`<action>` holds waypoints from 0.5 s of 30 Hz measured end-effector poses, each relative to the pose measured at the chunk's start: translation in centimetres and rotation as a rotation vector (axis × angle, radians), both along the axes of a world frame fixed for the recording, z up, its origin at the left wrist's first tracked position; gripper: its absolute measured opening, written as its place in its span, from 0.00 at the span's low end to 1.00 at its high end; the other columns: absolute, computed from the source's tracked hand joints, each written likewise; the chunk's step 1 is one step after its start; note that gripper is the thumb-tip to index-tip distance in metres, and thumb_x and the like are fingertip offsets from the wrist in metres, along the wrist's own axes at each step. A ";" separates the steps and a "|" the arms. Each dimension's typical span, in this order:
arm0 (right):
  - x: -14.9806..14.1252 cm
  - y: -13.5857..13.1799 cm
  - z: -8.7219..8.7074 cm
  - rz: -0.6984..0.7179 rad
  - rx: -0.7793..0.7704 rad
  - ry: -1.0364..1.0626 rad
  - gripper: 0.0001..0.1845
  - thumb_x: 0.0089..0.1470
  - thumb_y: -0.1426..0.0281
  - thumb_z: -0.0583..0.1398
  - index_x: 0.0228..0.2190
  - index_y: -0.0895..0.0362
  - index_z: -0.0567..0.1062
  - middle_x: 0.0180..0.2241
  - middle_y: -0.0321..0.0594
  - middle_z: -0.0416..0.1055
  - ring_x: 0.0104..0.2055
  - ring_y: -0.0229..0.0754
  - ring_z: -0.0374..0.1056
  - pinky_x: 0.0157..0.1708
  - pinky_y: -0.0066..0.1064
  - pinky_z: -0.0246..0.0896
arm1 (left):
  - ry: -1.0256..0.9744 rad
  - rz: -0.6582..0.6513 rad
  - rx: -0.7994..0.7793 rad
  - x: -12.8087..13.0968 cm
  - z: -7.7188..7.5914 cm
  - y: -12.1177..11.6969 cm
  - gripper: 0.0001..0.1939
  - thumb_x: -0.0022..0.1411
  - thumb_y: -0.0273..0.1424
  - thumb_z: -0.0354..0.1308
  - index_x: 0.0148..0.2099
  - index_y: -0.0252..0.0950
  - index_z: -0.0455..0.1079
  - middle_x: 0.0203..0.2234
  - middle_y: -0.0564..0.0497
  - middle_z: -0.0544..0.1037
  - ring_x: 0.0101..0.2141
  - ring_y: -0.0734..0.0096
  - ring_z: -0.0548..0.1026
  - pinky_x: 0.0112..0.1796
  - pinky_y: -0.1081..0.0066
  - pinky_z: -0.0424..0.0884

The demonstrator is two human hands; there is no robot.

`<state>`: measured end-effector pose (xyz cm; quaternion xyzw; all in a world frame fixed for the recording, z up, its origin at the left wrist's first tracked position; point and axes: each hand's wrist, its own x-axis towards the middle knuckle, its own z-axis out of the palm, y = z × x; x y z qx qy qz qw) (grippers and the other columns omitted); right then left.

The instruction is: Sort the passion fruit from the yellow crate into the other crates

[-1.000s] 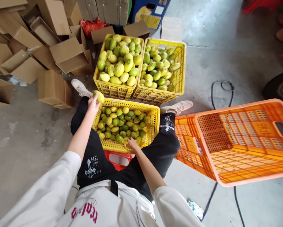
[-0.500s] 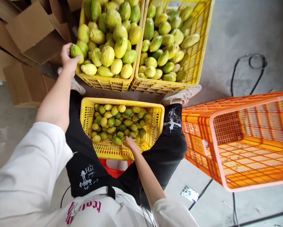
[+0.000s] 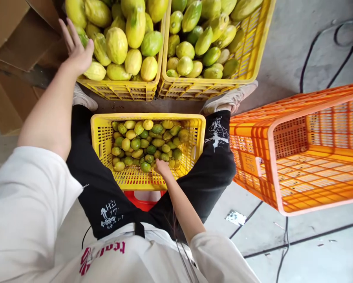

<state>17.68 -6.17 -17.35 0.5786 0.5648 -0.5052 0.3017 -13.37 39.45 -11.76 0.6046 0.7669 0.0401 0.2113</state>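
My left hand point(image 3: 77, 55) has its fingers spread at the front left corner of the left yellow crate point(image 3: 117, 90). Under its palm lies a green lemon point(image 3: 82, 38), partly hidden; the hand touches it or hovers just above. Heaped in that crate are yellow-green lemons point(image 3: 116, 45). Lower down, my right hand point(image 3: 162, 168) reaches into a smaller-looking yellow crate point(image 3: 148, 116) between my knees, fingers curled in among smaller-looking lemons point(image 3: 135, 144). Whatever those fingers grip is hidden. A green lemon point(image 3: 145, 167) sits just left of them.
Another yellow crate of lemons point(image 3: 217, 81) stands beside the left one. To the right, an orange crate point(image 3: 249, 129) lies tipped with its opening facing right. Cardboard boxes point(image 3: 5, 27) crowd the upper left. A black cable point(image 3: 307, 63) crosses the floor at right.
My left hand has let go of the green lemon it held at the crate corner, and its fingers have spread. My right hand stays among the lemons. The whole view has shifted slightly.
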 end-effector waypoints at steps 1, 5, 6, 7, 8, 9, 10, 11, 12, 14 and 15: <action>0.1 0.0 0.1 0.003 -0.001 -0.002 0.24 0.66 0.83 0.55 0.61 0.68 0.75 0.55 0.67 0.78 0.57 0.61 0.78 0.60 0.50 0.63 | 0.013 -0.032 0.042 0.0 -0.1 -0.3 0.48 0.72 0.07 0.44 0.76 0.21 0.11 0.75 0.26 0.13 0.77 0.60 0.19 0.71 0.57 0.16; 0.6 0.0 0.4 0.000 -0.013 -0.016 0.26 0.65 0.86 0.53 0.59 0.64 0.78 0.57 0.65 0.78 0.60 0.58 0.76 0.59 0.45 0.63 | 0.094 -0.032 -0.060 0.2 0.4 -1.5 0.46 0.69 0.05 0.39 0.76 0.23 0.12 0.76 0.31 0.16 0.78 0.67 0.22 0.68 0.58 0.16; 0.6 0.0 0.4 -0.003 -0.016 -0.015 0.25 0.65 0.86 0.54 0.58 0.64 0.78 0.57 0.64 0.78 0.60 0.58 0.76 0.58 0.44 0.64 | 0.126 -0.003 -0.063 0.4 0.7 -1.8 0.47 0.68 0.04 0.38 0.77 0.25 0.13 0.77 0.33 0.16 0.78 0.67 0.24 0.67 0.54 0.14; 0.7 0.1 0.3 -0.007 -0.021 -0.013 0.24 0.64 0.85 0.56 0.57 0.64 0.79 0.56 0.64 0.79 0.60 0.58 0.76 0.58 0.43 0.65 | 0.160 0.024 -0.028 0.6 1.0 -2.1 0.49 0.67 0.04 0.38 0.77 0.28 0.13 0.77 0.36 0.17 0.79 0.67 0.26 0.65 0.49 0.12; 0.7 0.2 0.3 -0.011 -0.027 -0.009 0.23 0.63 0.85 0.58 0.56 0.64 0.80 0.54 0.64 0.79 0.59 0.58 0.76 0.57 0.42 0.65 | 0.195 0.053 0.022 0.8 1.3 -2.4 0.50 0.66 0.04 0.38 0.77 0.30 0.13 0.78 0.39 0.18 0.79 0.67 0.28 0.63 0.44 0.11; 0.8 0.3 0.2 -0.016 -0.034 -0.002 0.22 0.62 0.84 0.60 0.55 0.64 0.80 0.53 0.64 0.80 0.59 0.58 0.77 0.56 0.41 0.66 | 0.229 0.082 0.066 0.9 1.5 -2.7 0.50 0.65 0.04 0.38 0.78 0.31 0.14 0.78 0.41 0.19 0.79 0.68 0.28 0.63 0.41 0.11; 0.9 0.4 0.2 -0.023 -0.039 0.008 0.21 0.61 0.83 0.62 0.55 0.64 0.81 0.53 0.63 0.80 0.59 0.58 0.77 0.55 0.40 0.67 | 0.255 0.107 0.088 1.0 1.7 -3.2 0.51 0.64 0.04 0.39 0.78 0.32 0.15 0.79 0.43 0.20 0.79 0.69 0.27 0.64 0.39 0.12; 1.0 0.5 0.2 -0.030 -0.042 0.020 0.21 0.60 0.83 0.63 0.54 0.64 0.81 0.53 0.63 0.81 0.58 0.57 0.78 0.54 0.39 0.68 | 0.267 0.124 0.100 0.9 1.7 -3.9 0.51 0.64 0.06 0.41 0.78 0.32 0.16 0.79 0.44 0.21 0.79 0.71 0.25 0.67 0.41 0.13; 1.1 0.7 0.3 -0.040 -0.045 0.036 0.20 0.60 0.82 0.65 0.54 0.64 0.81 0.53 0.63 0.81 0.58 0.57 0.78 0.53 0.38 0.69 | 0.271 0.134 0.110 0.8 1.7 -4.8 0.52 0.64 0.08 0.46 0.78 0.32 0.18 0.80 0.45 0.22 0.79 0.72 0.23 0.70 0.45 0.15; 1.5 0.9 0.4 -0.067 -0.054 0.074 0.18 0.59 0.79 0.66 0.51 0.64 0.82 0.52 0.61 0.81 0.56 0.56 0.79 0.51 0.35 0.70 | 0.236 0.094 0.205 0.5 1.5 -7.6 0.56 0.62 0.17 0.59 0.79 0.33 0.25 0.81 0.42 0.28 0.78 0.72 0.21 0.74 0.58 0.18; 1.6 1.0 0.4 -0.086 -0.059 0.097 0.16 0.59 0.78 0.67 0.50 0.64 0.83 0.51 0.60 0.82 0.54 0.55 0.79 0.50 0.34 0.70 | 0.226 0.088 0.287 0.4 1.3 -9.6 0.56 0.59 0.21 0.65 0.77 0.28 0.31 0.80 0.35 0.32 0.79 0.68 0.22 0.74 0.60 0.19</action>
